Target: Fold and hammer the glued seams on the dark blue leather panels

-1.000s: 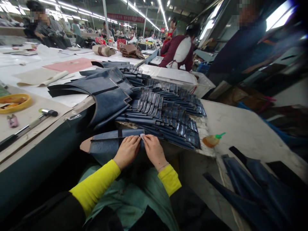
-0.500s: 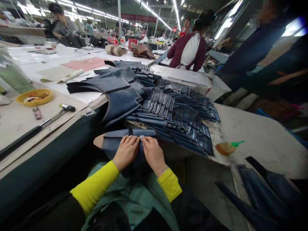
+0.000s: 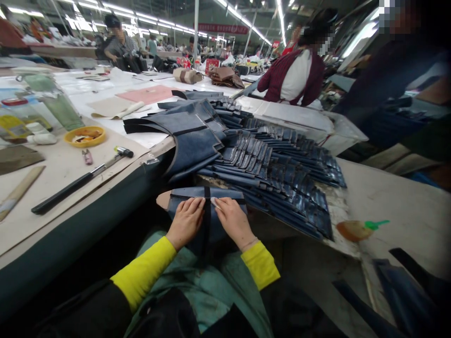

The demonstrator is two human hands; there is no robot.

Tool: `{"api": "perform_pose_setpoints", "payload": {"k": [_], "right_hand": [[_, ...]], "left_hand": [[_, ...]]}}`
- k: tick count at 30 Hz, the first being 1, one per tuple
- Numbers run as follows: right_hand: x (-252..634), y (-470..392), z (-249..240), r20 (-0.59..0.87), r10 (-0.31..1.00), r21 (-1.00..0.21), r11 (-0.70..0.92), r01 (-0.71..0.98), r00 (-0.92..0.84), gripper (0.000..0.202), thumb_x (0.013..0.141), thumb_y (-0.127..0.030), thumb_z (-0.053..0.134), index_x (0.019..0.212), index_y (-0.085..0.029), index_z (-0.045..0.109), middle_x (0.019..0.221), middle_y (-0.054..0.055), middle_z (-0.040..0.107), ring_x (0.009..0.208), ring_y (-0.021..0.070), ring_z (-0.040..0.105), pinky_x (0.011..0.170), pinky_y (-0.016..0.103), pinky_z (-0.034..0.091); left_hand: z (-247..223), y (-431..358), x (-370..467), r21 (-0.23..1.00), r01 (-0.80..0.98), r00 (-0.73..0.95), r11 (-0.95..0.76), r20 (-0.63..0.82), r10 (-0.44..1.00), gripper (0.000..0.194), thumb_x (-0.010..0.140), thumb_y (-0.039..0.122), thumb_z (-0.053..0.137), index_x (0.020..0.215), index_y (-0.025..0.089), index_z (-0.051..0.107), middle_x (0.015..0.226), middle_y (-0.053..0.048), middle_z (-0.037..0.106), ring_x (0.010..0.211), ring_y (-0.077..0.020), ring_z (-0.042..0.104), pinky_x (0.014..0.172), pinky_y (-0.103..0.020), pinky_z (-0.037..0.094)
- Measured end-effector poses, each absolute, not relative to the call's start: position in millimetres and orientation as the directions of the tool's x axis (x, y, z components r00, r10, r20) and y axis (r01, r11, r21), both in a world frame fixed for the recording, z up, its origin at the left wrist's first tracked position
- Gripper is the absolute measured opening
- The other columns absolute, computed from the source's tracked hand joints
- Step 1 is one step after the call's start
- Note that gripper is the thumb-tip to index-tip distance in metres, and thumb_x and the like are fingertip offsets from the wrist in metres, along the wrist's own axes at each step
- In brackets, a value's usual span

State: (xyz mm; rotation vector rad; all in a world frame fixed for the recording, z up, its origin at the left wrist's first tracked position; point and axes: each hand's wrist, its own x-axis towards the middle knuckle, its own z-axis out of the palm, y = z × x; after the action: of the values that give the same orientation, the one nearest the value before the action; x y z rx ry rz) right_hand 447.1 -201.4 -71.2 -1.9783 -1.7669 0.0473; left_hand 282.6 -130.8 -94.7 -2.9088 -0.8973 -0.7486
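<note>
Both hands, left [image 3: 186,222] and right [image 3: 235,222], pinch blue leather-like panel [image 3: 186,192] near lap, black strip [image 3: 207,217] between them; fold looks partly flattened, remainder unclear; stacked panels [image 3: 246,152] just beyond grip.

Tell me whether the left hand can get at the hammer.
Probably yes: nothing covers the hammer or visibly blocks the way, though the left hand is on the blue piece.
</note>
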Motion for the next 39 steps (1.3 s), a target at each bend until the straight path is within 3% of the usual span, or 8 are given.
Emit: {"api": "perform_pose_setpoints", "payload": {"k": [9,16,23,29,34,39], "right_hand": [[460,-204,-76,0.273,0.956,-0.488,0.045,0.872,0.104,0.027,0.087,-0.020,0.049,0.111,-0.016,0.061,0.105,0.008,0.060,0.098,0.0200,0.053,0.090,0.035,0.044],[471,-195,-62,0.198,0.979,-0.571,0.069,0.818,0.056,0.024,0.085,-0.021,0.052,0.105,-0.017,0.065,0.101,0.008,0.064,0.096,0.0182,0.058,0.090,0.033,0.045],[471,-184,-49,0.127,0.989,-0.389,0.124,0.913,-0.080,0.022,0.082,-0.015,0.055,0.101,-0.015,0.067,0.096,0.008,0.064,0.094,0.0189,0.057,0.087,0.030,0.044],[463,-182,-53,0.128,0.989,-0.399,0.115,0.910,-0.069,0.024,0.084,-0.013,0.052,0.105,-0.015,0.064,0.097,0.008,0.062,0.095,0.0179,0.055,0.088,0.029,0.044],[456,-179,-57,0.169,0.984,-0.283,0.093,0.954,-0.046,0.031,0.088,-0.013,0.044,0.115,-0.015,0.059,0.101,0.011,0.058,0.094,0.0209,0.051,0.085,0.034,0.046],[457,-177,-62,0.172,0.984,-0.266,0.090,0.960,-0.044,0.032,0.090,-0.013,0.040,0.116,-0.018,0.058,0.100,0.010,0.057,0.094,0.0212,0.050,0.084,0.034,0.047]], "left_hand": [[-95,-133,280,0.173,0.549,0.711,-0.818,0.418,0.566,0.038,0.091,0.024,0.039,0.129,0.018,0.044,0.125,-0.008,0.053,0.115,-0.0233,0.045,0.096,-0.038,0.035],[-71,-126,296,0.185,0.613,0.686,-0.768,0.358,0.633,0.019,0.089,0.024,0.042,0.101,0.019,0.057,0.096,-0.007,0.059,0.095,-0.0227,0.051,0.082,-0.039,0.039],[-72,-123,303,0.187,0.482,0.786,-0.856,0.341,0.516,0.018,0.088,0.016,0.041,0.097,0.018,0.057,0.102,-0.007,0.057,0.098,-0.0207,0.050,0.088,-0.037,0.041],[-83,-116,296,0.199,0.409,0.817,-0.891,0.356,0.454,0.025,0.086,0.012,0.042,0.108,0.013,0.055,0.115,-0.009,0.056,0.106,-0.0210,0.048,0.097,-0.036,0.039],[-85,-114,297,0.199,0.418,0.812,-0.887,0.356,0.463,0.027,0.085,0.014,0.043,0.109,0.014,0.055,0.120,-0.009,0.055,0.108,-0.0222,0.049,0.097,-0.038,0.039],[-84,-115,300,0.217,0.417,0.820,-0.883,0.330,0.468,0.029,0.085,0.015,0.044,0.113,0.016,0.053,0.121,-0.009,0.055,0.109,-0.0225,0.049,0.096,-0.039,0.039]]}}
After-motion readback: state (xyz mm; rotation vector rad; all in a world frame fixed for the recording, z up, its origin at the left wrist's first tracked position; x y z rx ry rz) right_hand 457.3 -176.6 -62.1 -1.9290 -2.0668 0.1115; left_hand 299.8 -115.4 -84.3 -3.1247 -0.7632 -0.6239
